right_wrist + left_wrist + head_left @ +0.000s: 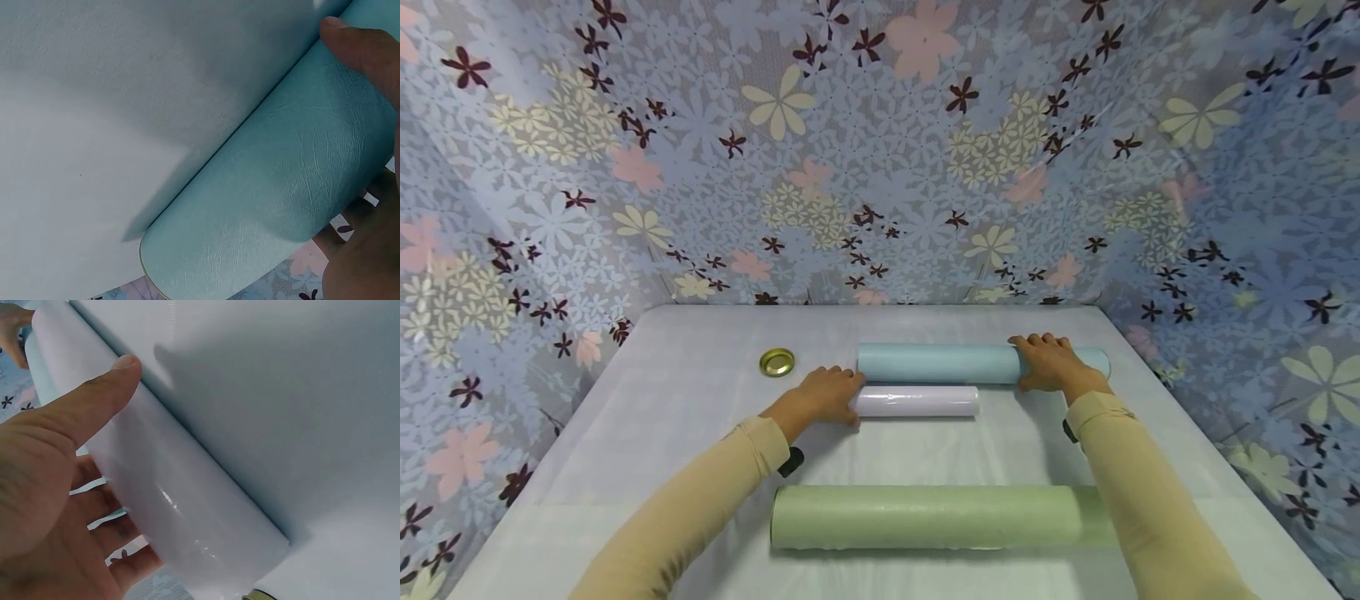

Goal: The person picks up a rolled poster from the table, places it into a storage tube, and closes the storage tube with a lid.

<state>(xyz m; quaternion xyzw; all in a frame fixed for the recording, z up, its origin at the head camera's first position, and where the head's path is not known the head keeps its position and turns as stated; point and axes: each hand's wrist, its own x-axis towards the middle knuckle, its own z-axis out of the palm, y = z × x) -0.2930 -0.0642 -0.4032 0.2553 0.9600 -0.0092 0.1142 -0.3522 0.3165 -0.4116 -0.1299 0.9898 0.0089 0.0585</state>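
A smooth white roll (921, 402) lies crosswise on the table, and my left hand (829, 395) grips it near its left end. In the left wrist view the thumb rests over one side of the white roll (181, 494) and the fingers lie along the other. Just behind it is a longer, thicker light-blue roll (936, 363). My right hand (1048, 363) holds this blue roll towards its right end. The right wrist view has the thumb on one side of the blue roll (269, 169), with the fingers partly hidden on the far side.
A thick green roll (925, 517) lies across the front of the table, its right end behind my right sleeve (1150, 500). A gold round lid (777, 362) sits at the back left. Flowered cloth (880, 167) hangs behind the white table (647, 433) and at both sides.
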